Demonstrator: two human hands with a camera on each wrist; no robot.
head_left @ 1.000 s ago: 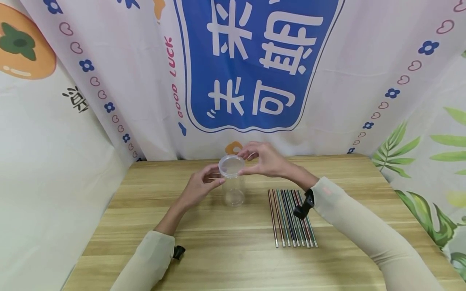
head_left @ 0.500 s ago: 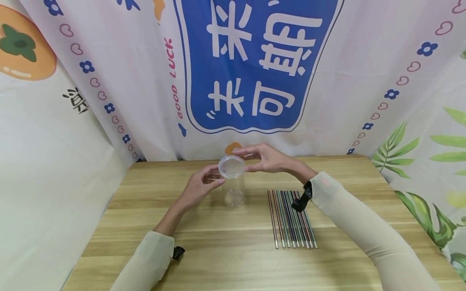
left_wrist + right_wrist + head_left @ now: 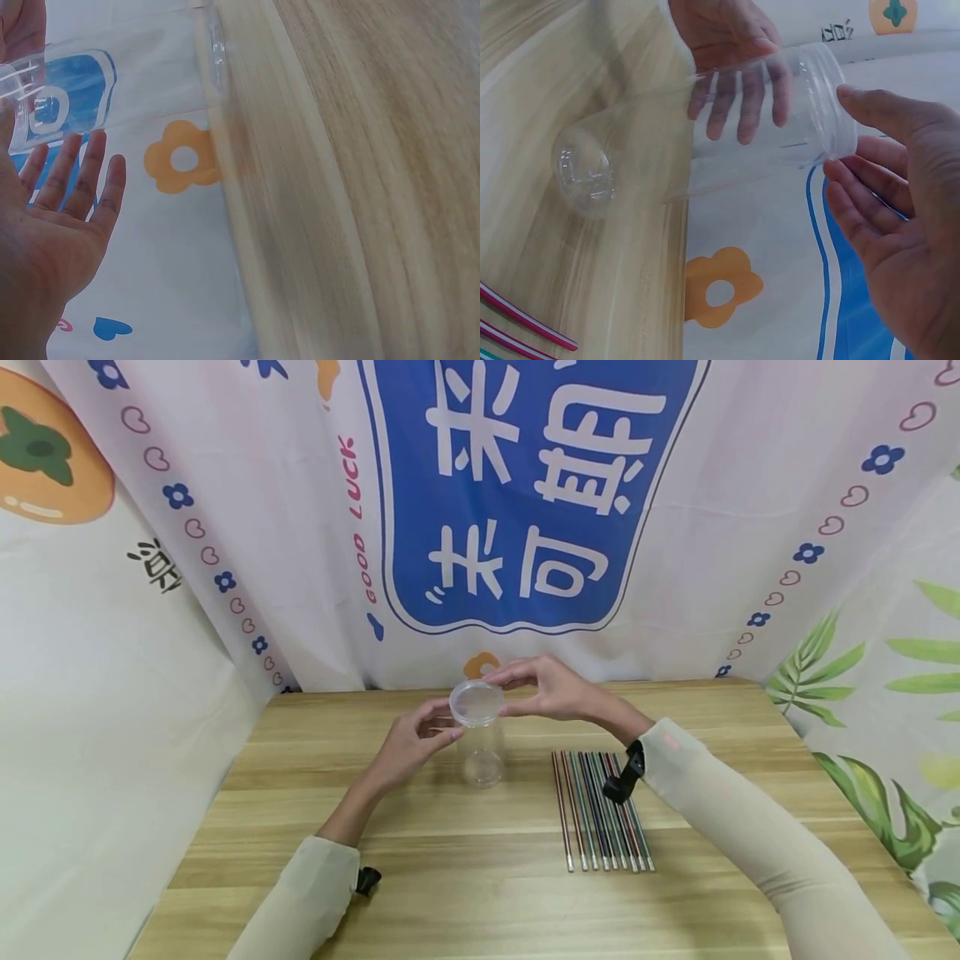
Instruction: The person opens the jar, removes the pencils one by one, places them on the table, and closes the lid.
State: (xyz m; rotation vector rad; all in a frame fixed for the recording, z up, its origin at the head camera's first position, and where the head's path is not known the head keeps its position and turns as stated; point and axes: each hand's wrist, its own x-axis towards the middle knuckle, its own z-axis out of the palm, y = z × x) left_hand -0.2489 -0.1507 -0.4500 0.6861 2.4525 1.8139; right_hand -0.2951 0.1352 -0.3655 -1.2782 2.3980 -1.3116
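Observation:
A clear plastic jar point(image 3: 482, 753) stands upright on the table, with a translucent round lid point(image 3: 477, 703) on its top. From the left, my left hand point(image 3: 411, 739) holds the jar just below the lid, thumb on the near side. Its fingers show through the clear wall in the right wrist view. My right hand point(image 3: 551, 689) grips the lid's rim from the right, with the thumb in front and fingers round the far side. In the right wrist view, the thumb touches the lid edge point(image 3: 838, 112) and the fingertips sit under it. Nothing shows inside the jar.
Several thin pencils point(image 3: 600, 810) in different colours lie side by side on the wooden table point(image 3: 450, 877), right of the jar and partly under the right wrist. A printed white cloth point(image 3: 675, 610) hangs behind the table's far edge.
My right hand's fingers slipped back and straightened along the lid's rim, then closed on it again slightly further round. The left hand and jar stayed in place.

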